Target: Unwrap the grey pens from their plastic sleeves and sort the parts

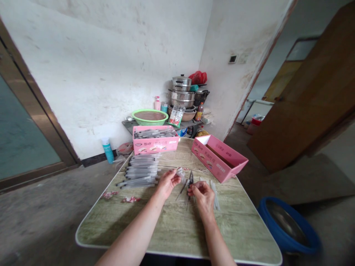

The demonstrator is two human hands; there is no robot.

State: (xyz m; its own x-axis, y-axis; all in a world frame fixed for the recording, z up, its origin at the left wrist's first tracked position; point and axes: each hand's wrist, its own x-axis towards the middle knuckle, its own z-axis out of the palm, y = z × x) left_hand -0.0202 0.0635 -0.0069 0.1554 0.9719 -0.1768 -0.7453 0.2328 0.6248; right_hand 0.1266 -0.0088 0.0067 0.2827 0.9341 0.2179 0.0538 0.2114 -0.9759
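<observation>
My left hand (168,183) is closed over the table, its fingertips pinching a small bunch of translucent plastic pieces (181,173). Opposite it, my right hand (203,195) has thumb and fingers pressed together at a little heap of thin dark sticks (190,179); what it grips is too small to name. Just right of that hand lie a few pale translucent tubes (215,194), partly hidden by it. Left of my left hand, a stacked pile of translucent pen-like tubes with black ends (142,171) covers the table's edge area.
A pink box full of similar tubes (155,144) stands at the table's back left. Another open pink box (219,157) sits at the back right. Behind are a green basin (149,122) and stacked pots (182,96). A blue tub (288,225) stands right of the table (166,232).
</observation>
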